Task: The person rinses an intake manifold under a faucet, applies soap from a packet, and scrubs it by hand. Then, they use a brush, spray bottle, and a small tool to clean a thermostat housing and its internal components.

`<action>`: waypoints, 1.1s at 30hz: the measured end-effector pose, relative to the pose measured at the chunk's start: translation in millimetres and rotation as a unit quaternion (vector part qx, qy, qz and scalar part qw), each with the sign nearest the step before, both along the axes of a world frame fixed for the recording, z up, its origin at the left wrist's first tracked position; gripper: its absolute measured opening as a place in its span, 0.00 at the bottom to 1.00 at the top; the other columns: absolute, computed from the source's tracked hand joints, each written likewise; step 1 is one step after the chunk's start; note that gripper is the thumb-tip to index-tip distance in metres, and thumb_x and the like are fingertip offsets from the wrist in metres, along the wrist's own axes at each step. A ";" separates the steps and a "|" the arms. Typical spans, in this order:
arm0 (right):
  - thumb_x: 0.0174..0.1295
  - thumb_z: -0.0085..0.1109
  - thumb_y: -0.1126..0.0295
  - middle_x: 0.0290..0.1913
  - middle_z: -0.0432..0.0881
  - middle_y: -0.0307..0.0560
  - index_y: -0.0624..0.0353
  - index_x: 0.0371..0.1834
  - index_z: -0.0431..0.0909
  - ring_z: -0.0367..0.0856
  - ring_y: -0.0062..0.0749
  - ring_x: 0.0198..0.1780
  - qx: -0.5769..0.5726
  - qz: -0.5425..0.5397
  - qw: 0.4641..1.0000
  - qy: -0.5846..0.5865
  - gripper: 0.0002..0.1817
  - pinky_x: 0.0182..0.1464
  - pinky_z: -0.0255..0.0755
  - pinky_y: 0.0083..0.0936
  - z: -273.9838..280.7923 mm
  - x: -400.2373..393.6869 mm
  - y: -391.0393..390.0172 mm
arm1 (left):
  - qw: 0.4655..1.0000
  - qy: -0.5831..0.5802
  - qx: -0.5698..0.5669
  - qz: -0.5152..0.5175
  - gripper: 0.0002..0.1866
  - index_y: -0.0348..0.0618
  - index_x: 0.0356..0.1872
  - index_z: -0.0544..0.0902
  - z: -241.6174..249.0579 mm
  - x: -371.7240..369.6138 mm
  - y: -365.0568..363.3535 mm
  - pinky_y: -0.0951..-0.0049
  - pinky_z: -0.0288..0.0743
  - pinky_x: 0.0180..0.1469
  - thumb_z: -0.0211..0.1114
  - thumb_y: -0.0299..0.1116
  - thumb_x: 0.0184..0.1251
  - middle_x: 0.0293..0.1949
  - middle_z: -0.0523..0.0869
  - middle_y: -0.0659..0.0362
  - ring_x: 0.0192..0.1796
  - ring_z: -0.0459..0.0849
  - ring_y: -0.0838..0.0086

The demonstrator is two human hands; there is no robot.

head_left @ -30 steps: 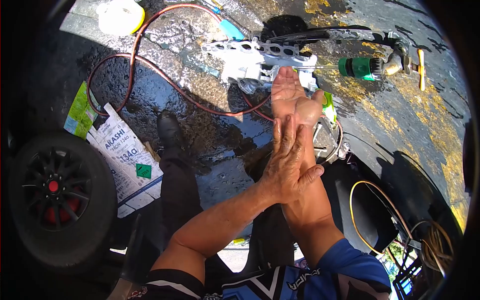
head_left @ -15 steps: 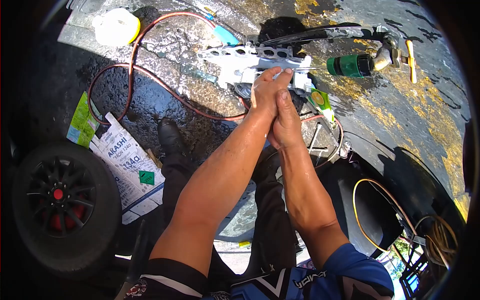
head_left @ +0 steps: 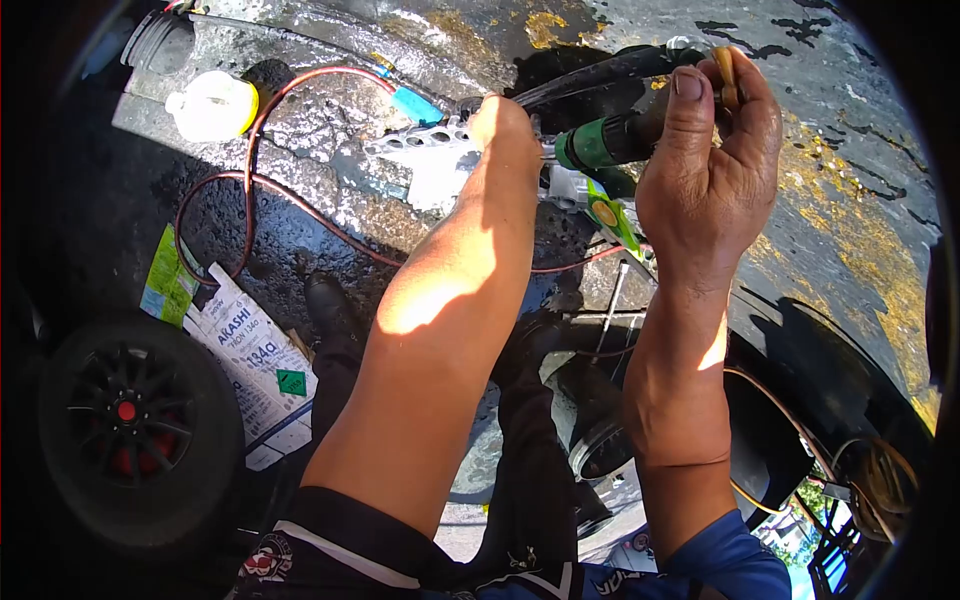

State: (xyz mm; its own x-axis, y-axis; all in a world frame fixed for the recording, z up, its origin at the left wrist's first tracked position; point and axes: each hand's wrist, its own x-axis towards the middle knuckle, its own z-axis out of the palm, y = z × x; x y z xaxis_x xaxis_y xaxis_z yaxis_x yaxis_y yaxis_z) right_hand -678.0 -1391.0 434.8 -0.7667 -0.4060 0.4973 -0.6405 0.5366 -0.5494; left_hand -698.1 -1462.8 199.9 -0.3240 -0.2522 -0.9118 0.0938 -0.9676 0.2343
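My right hand [head_left: 710,170] is raised at the upper right, thumb and fingers pinched on the yellowish tap handle [head_left: 727,72]. A green hose connector [head_left: 590,145] sticks out leftward from the tap. My left hand [head_left: 505,125] reaches forward just left of that connector, over a white cast metal part [head_left: 420,160] lying on the wet ground. Only the back of that hand shows; its fingers are hidden. Both forearms look wet.
A thin red hose [head_left: 250,180] loops over the wet pavement to a blue fitting [head_left: 410,103]. A white-and-yellow container [head_left: 212,105] sits upper left. A printed carton [head_left: 245,350] and a black wheel [head_left: 130,430] lie at left. A black bucket [head_left: 600,420] stands below.
My hands, pressed together and rubbing a moment ago, have separated. The right hand rose to the tap handle; the left stretched forward beside the green connector. The view tilted nearer.
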 end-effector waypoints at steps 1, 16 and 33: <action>0.72 0.62 0.69 0.50 0.84 0.48 0.67 0.55 0.79 0.79 0.22 0.50 0.002 -0.040 0.998 -0.053 0.14 0.54 0.72 0.17 1.8 0.3 -1.5 | 1.000 0.012 -0.009 -0.012 0.17 0.37 0.39 0.79 -1.1 -0.5 2.5 0.71 0.76 0.33 0.58 0.44 0.75 0.30 0.82 0.55 0.28 0.79 0.68; 0.71 0.61 0.64 0.51 0.84 0.52 0.64 0.53 0.82 0.85 0.47 0.48 0.325 0.247 0.912 0.037 0.15 0.54 0.76 0.32 72.7 -19.9 0.8 | 0.960 0.147 -0.133 -0.195 0.17 0.38 0.37 0.79 -2.1 2.1 17.3 0.68 0.75 0.30 0.57 0.44 0.75 0.30 0.82 0.54 0.28 0.80 0.67; 0.67 0.51 0.63 0.33 0.84 0.52 0.57 0.35 0.83 0.82 0.47 0.45 0.168 0.345 0.853 -0.355 0.12 0.58 0.64 0.44 -195.3 -2.8 18.3 | 0.967 0.060 -0.131 -0.210 0.17 0.39 0.33 0.79 -40.9 38.7 35.5 0.64 0.74 0.27 0.56 0.44 0.74 0.30 0.83 0.52 0.29 0.81 0.65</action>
State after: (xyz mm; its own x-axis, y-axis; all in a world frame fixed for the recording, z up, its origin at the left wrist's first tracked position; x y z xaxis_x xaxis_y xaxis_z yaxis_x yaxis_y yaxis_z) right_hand -680.7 -1372.7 239.4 -0.3473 -0.9102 -0.2255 -0.4377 0.3700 -0.8195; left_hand -659.4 -1427.2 159.0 -0.5483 -0.2933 -0.7832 -0.2520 -0.8350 0.4891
